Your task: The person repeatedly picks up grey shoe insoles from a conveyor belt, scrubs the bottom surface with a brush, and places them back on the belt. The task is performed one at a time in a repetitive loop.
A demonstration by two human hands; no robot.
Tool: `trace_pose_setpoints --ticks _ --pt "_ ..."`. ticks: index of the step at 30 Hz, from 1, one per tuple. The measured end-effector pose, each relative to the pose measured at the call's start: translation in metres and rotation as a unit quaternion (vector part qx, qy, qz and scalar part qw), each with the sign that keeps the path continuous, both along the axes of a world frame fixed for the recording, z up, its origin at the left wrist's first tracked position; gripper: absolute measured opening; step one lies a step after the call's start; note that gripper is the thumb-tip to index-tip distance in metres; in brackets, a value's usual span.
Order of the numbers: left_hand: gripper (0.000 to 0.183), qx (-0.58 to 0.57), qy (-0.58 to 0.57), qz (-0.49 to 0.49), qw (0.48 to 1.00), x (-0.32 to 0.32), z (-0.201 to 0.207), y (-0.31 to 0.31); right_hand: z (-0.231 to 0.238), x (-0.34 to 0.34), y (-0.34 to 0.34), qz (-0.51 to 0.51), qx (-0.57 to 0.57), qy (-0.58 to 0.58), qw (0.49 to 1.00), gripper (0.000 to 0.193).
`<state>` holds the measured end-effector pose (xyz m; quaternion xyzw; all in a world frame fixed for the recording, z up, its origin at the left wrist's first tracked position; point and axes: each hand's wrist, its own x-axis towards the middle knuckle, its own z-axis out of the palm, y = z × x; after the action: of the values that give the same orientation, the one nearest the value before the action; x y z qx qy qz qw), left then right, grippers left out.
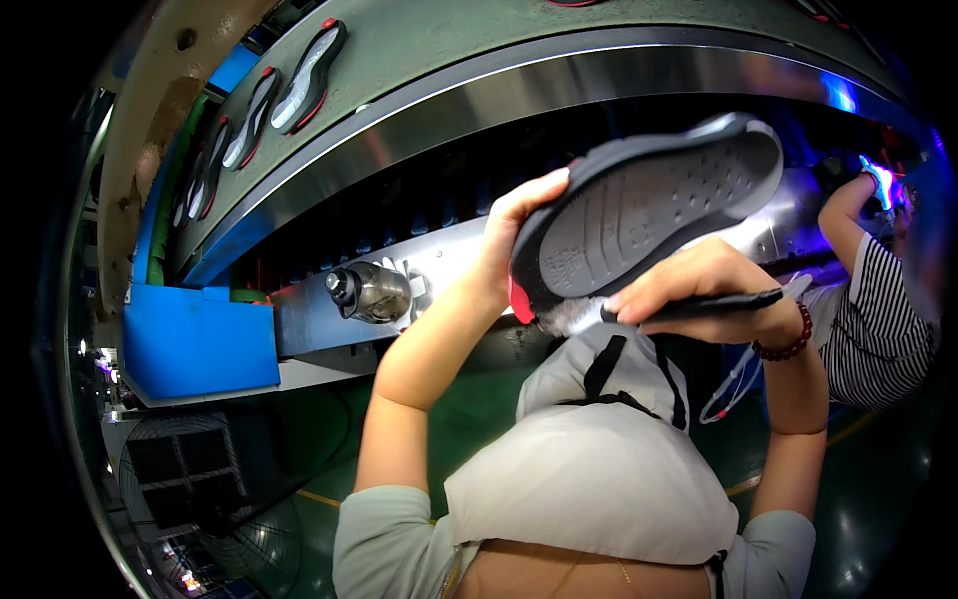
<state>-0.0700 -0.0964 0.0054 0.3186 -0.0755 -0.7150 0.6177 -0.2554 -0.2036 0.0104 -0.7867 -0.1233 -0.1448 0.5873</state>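
Observation:
A shoe sole (654, 205), grey inside with a black rim and a red patch at the heel, is held up tilted in front of me. My left hand (511, 232) grips its left edge near the heel, with the fingers partly hidden behind it. My right hand (714, 280) is closed round the black handle of a brush (575, 316). The brush's pale bristles are at the heel rim, close to the red patch, and appear to touch it.
Several soles (309, 80) lie on the green conveyor belt (439, 45) behind a metal rail. Below it, a dark bottle (371, 293) rests on a metal ledge near a blue box (200, 342). A fan (190, 479) stands lower left. At right, a co-worker in a striped top (883, 334) works.

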Motion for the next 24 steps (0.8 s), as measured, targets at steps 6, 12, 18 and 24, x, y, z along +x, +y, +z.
trace_pose_setpoints --ticks 6,12,18,24 --pt "0.042 0.082 -0.035 -0.076 0.993 -0.011 0.007 0.009 0.002 -0.007 -0.011 0.034 -0.012 0.022 0.999 0.017" --pt "0.047 0.090 -0.059 -0.076 0.991 -0.009 0.009 0.028 0.018 -0.024 -0.017 0.103 -0.098 0.100 0.985 0.015" --pt "0.039 0.105 -0.076 -0.022 0.991 -0.018 0.012 0.031 0.001 -0.028 -0.029 0.073 -0.091 0.120 0.986 0.017" --pt "0.041 0.052 -0.045 -0.004 0.998 0.014 -0.025 0.038 -0.001 -0.027 -0.047 -0.021 -0.054 0.099 0.993 0.019"
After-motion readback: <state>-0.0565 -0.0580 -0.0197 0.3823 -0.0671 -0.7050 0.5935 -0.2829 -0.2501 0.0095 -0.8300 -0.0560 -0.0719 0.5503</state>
